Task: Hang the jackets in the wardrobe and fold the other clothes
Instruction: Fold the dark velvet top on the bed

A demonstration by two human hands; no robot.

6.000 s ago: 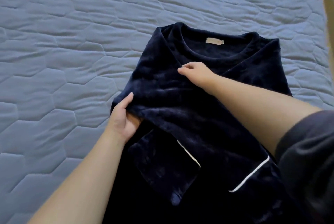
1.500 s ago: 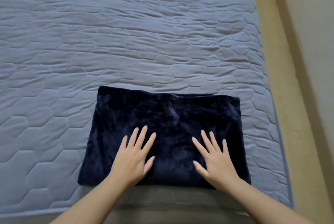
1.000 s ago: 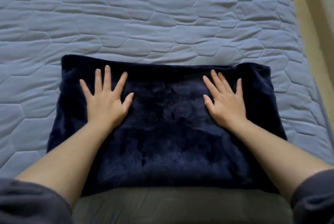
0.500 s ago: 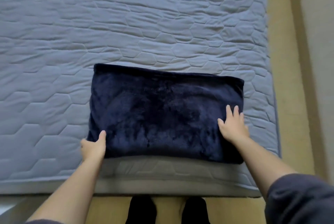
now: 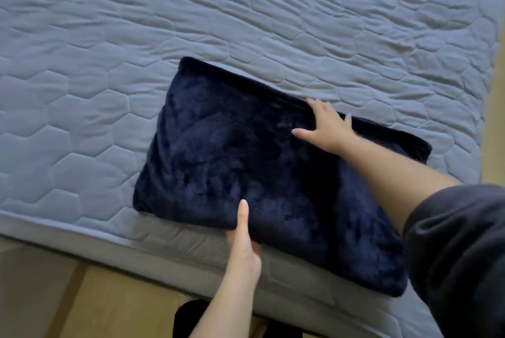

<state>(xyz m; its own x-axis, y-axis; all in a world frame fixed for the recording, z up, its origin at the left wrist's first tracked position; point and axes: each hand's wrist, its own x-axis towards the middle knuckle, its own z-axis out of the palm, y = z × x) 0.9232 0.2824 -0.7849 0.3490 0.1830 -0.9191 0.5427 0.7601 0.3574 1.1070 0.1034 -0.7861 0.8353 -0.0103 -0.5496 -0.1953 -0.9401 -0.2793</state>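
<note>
— What is on the bed?

— A navy fleece garment (image 5: 246, 152), folded into a thick rectangle. It lies on a blue-grey quilted mattress (image 5: 109, 37) stitched in a honeycomb pattern. It sits at the mattress's near edge, turned at a slant, and its near right corner hangs just past that edge.

— Where are the person's hands?

— Both are on the garment. The left hand (image 5: 243, 253) is at the near long edge, with its thumb lying flat on top of the fleece and its fingers tucked underneath, so it pinches that edge. The right hand (image 5: 326, 128) reaches across to the far long edge. Its thumb is spread out on the top surface and its fingers bend over the far side, clasping it.

— Is the garment lifted?

— I cannot tell. Most of it looks to be lying on the quilt.

— What else can you see?

— A dark grey sleeve (image 5: 459, 250), pushed up above the right forearm, fills the lower right. The left forearm is bare. Below the mattress side there is a light wooden floor (image 5: 109, 305), and a dark blurred shape at the bottom edge that I cannot make out.
</note>
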